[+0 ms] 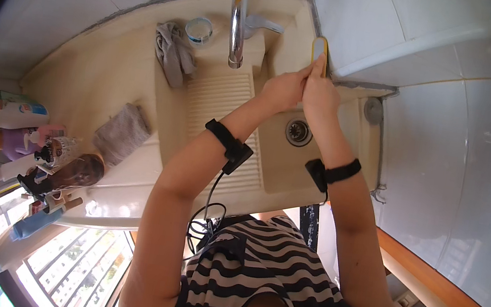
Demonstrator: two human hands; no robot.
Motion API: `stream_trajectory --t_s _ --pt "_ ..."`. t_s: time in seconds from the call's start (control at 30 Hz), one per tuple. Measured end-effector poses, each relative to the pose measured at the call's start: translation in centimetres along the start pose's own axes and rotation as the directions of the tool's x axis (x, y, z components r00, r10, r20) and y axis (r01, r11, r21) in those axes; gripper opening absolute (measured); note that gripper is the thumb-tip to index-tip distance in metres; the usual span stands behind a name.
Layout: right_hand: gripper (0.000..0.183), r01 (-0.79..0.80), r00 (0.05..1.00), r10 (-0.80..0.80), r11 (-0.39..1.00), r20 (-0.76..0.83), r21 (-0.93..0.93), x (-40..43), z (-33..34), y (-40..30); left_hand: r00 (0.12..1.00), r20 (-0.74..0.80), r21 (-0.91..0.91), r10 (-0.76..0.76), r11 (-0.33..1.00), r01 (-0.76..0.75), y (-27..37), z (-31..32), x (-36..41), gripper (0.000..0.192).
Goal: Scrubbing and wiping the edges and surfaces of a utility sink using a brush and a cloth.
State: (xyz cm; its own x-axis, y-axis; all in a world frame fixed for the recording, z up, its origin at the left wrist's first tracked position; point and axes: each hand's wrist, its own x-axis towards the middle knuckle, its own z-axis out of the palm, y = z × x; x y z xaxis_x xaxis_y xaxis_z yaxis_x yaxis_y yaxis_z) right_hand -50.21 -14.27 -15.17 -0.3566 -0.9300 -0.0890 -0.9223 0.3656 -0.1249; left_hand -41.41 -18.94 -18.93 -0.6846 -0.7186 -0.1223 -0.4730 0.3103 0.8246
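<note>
My right hand [322, 93] grips a yellow-rimmed, pale oblong object [320, 47], possibly a scrub brush, with a finger laid along it. Its far end is by the sink's back right corner, against the tiled wall. My left hand [286, 88] meets the right one from the left, its fingertips close to the object's near end. Whether those fingers also hold it is hidden. Both hands are over the cream sink [271, 171], beyond the metal drain [299, 132]. Left of the basin runs a ribbed washboard [217, 101].
A chrome faucet [238, 19] arches over the washboard. Behind it sit a grey cloth [173, 49] and a small clear bowl [198, 30]. Another grey cloth [122, 132] lies on the left ledge, near several bottles [76, 171]. A cable [210, 196] hangs from my left wrist strap.
</note>
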Motion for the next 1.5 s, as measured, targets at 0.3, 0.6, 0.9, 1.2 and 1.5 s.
stream_trajectory --t_s 0.3,0.6,0.9,1.2,1.5 --pt "0.068 0.066 0.993 -0.075 0.993 -0.087 -0.1 8.2 0.9 -1.8 0.992 -0.053 -0.42 -0.113 0.904 0.08 -2.2 -3.5 6.2 0.041" --pt "0.06 0.008 1.0 -0.005 0.995 -0.03 0.096 -3.9 0.7 1.5 0.994 0.108 -0.02 -0.028 0.999 0.03 -0.7 2.1 -2.2 0.051" --pt "0.059 0.112 0.981 -0.116 0.993 -0.158 -0.037 5.8 1.2 -0.1 0.994 -0.031 -0.081 -0.1 0.992 0.098 -1.5 -1.9 4.6 0.053" --pt "0.061 0.08 0.996 -0.077 0.991 -0.036 0.11 -4.4 1.1 3.6 0.996 0.075 0.031 -0.043 0.999 0.041 1.2 3.7 -3.6 0.055" --pt "0.062 0.196 0.972 -0.182 0.977 -0.147 0.084 1.8 1.9 1.9 0.988 -0.084 0.05 -0.131 0.989 0.136 -0.7 0.8 2.0 0.056"
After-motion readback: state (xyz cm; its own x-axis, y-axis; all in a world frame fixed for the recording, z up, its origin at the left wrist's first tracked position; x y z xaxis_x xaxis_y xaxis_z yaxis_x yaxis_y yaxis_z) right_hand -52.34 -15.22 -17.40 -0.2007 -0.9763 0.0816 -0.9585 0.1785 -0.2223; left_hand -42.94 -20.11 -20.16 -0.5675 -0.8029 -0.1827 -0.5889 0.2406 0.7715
